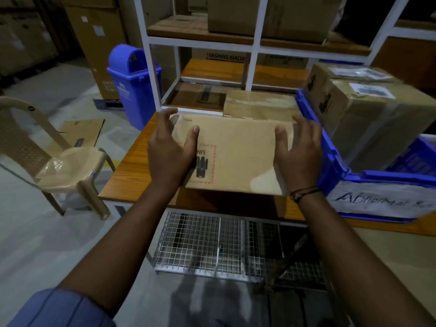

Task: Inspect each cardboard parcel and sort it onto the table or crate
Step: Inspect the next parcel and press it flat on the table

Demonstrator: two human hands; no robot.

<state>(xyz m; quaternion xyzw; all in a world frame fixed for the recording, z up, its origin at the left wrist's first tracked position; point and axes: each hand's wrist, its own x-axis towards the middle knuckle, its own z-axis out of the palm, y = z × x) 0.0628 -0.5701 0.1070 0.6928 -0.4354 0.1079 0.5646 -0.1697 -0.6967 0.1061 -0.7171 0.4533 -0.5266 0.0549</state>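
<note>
The head view looks down past two bare forearms onto a wooden table [132, 175]. At far left a beige plastic chair [68, 168] stands on the floor, with a flattened piece of cardboard [81, 133] lying behind it. Further back a blue swing-lid dustbin [132, 83] stands against the corner of a white metal shelf frame [256, 48] that carries large cartons. The left hand [169, 152] grips the left end of a flat cardboard parcel [238, 156], thumb pressed on the top face and fingers curled round the far left edge. The parcel sits at the middle of the table, its printed red-bordered mark facing up beside the left thumb; whether its underside touches the wood cannot be told. A second taped parcel [257, 105] lies on the table just behind it. The right hand [298, 152] clasps the parcel's right end in the same way, and a thin dark wristband [304, 193] circles that wrist. Below the table edge a wire mesh rack [212, 244] shows between the arms. At right a blue crate [330, 161], labelled in handwriting "Abnormal", holds two stacked brown boxes [368, 119] bearing white labels.
</note>
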